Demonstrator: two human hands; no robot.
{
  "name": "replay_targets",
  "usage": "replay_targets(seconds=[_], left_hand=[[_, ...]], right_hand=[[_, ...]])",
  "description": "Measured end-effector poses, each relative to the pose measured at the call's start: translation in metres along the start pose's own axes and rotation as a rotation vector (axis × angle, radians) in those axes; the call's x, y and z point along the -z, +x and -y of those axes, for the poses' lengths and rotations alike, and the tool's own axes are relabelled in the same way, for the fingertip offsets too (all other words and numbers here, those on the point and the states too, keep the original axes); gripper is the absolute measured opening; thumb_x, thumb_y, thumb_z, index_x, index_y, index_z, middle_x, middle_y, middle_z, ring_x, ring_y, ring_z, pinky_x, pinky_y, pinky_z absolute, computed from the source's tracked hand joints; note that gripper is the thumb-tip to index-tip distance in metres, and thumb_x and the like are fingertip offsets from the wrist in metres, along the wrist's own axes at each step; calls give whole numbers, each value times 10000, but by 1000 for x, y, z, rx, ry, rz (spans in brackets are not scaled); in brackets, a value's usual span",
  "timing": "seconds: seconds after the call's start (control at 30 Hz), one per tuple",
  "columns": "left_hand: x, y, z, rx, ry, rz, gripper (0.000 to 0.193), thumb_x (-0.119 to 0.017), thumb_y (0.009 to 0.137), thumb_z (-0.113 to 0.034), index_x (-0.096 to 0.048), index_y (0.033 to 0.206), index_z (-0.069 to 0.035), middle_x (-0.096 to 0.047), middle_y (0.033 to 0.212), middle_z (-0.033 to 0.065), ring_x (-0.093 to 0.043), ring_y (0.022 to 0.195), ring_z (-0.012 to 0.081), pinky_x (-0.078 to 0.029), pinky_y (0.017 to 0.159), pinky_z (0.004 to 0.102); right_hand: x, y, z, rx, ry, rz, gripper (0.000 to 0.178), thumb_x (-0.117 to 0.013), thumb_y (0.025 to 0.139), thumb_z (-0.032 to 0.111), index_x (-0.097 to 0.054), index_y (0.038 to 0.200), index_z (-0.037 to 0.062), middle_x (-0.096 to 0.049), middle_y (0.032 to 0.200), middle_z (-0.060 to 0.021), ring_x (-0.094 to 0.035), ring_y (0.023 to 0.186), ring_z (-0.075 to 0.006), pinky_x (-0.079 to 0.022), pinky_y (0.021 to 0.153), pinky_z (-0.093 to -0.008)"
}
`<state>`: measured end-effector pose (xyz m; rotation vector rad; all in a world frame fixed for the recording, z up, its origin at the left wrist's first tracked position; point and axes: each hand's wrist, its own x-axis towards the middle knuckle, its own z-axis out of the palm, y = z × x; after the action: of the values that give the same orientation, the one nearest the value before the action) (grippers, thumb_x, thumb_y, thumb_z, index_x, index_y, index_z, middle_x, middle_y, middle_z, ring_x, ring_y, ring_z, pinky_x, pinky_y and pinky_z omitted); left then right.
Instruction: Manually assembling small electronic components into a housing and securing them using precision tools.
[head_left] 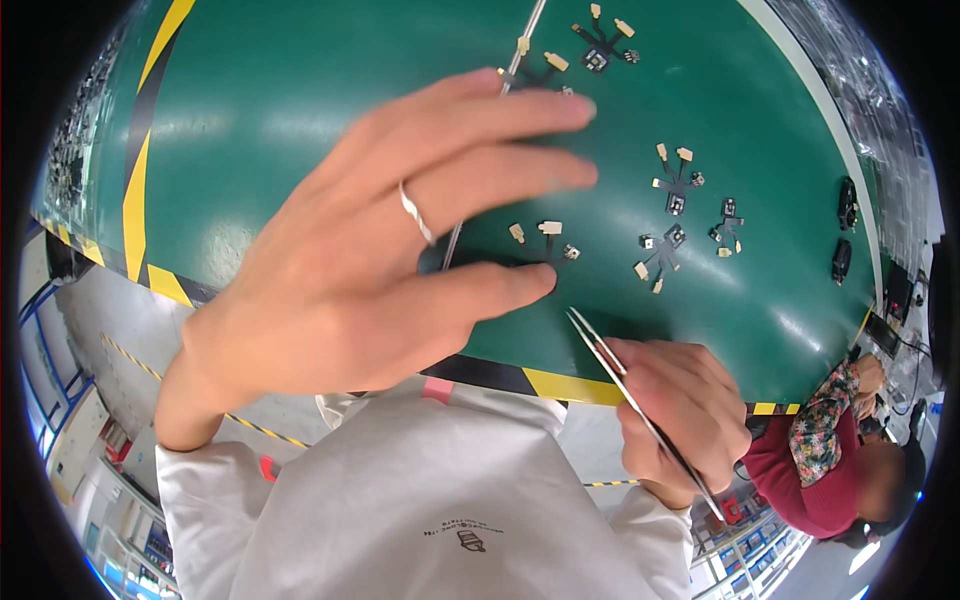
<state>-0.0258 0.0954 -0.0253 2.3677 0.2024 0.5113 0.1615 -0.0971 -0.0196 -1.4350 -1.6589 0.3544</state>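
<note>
My left hand [380, 240], with a silver ring on one finger, stretches over the green mat with its fingers apart. Its lowest fingertip touches or hovers just above a small black flexible circuit with cream tabs [550, 229]; the hand partly hides this piece. My right hand [690, 410] grips a pair of metal tweezers [640, 412] near the mat's front edge. The tweezer tips are slightly apart, just below that circuit, with nothing visible between them. Beneath my left hand passes a thin metal strip [527, 40], partly covered. Another flexible circuit [556, 62] lies beside it.
More flexible circuits lie on the green mat [760, 90], including one at the far side [597, 58] and one to the right [676, 202]. Two black parts [847, 204] sit near the right edge. Yellow-black tape [570, 387] borders the mat. Another person [830, 450] is at the right.
</note>
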Motion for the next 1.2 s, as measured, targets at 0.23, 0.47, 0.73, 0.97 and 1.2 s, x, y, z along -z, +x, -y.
replay_targets(seconds=[0.23, 0.47, 0.73, 0.97, 1.2], left_hand=[[-14, -7, -37, -144, 540, 37, 184, -696, 761, 19, -761, 920, 84, -739, 1178, 155, -622, 1253, 283, -494, 1096, 448], [-12, -1, -48, -130, 486, 107, 286, -678, 758, -10, -754, 1005, 112, -679, 1317, 157, -600, 1269, 264, -477, 1122, 418], [13, 6, -53, -167, 560, 159, 124, -700, 792, -51, -744, 868, 36, -656, 1330, 146, -547, 1350, 301, -439, 1157, 474], [15, -2, -40, 33, 138, 2, 80, -779, 835, -108, -793, 909, -81, -585, 1409, 111, -393, 1465, 341, -334, 1210, 537], [6, 2, -26, 99, -39, -139, 111, -848, 772, -121, -740, 793, -102, -620, 1320, 49, -445, 1415, 324, -392, 1147, 488]], right_hand=[[39, -14, -22, -51, -383, -212, 317, -765, 786, -80, -697, 1094, -105, -745, 940, -250, -750, 770, -324, -603, 694, -382], [83, -2, -53, -188, -872, 11, 393, -617, 882, -84, -714, 1241, 40, -703, 1227, -150, -698, 1090, -297, -549, 919, -360], [89, 15, -39, -159, -917, 128, 516, -582, 765, -146, -703, 1227, 49, -687, 1138, -126, -679, 1031, -321, -565, 880, -420], [123, 75, -64, 0, -758, -168, 312, -593, 944, -77, -693, 1220, 27, -730, 1095, -167, -730, 953, -319, -571, 829, -365], [164, 199, -92, 17, -665, -322, 212, -611, 980, 27, -695, 1174, 14, -734, 1100, -148, -709, 998, -276, -546, 880, -355]])
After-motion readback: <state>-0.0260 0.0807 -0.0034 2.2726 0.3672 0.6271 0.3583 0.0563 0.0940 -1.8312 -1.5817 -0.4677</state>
